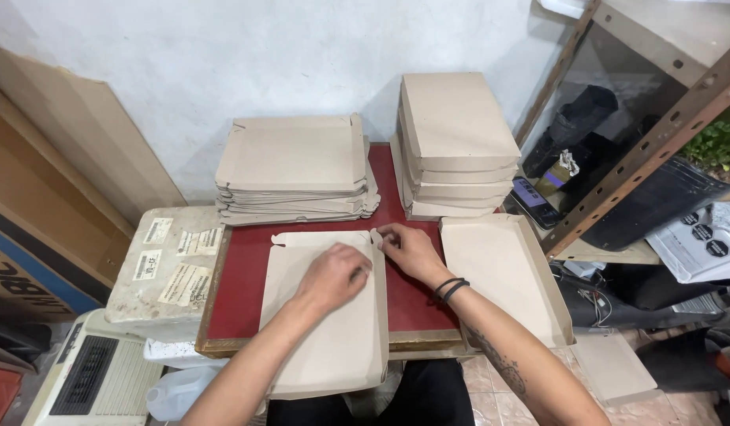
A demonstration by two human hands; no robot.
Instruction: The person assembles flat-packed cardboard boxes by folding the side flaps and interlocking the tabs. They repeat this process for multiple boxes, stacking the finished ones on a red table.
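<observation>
Up close, a worker bends over a flat cardboard box blank (325, 315) lying on a red-topped surface (242, 280). Their left hand (333, 276) presses down open-palmed on the blank, while the right hand (408, 248) pinches a small tab (376, 237) at its far corner. Behind stand a pile of unfolded blanks (294, 170) and a stack of folded boxes (455, 146); an open box tray (507, 272) sits just right.
</observation>
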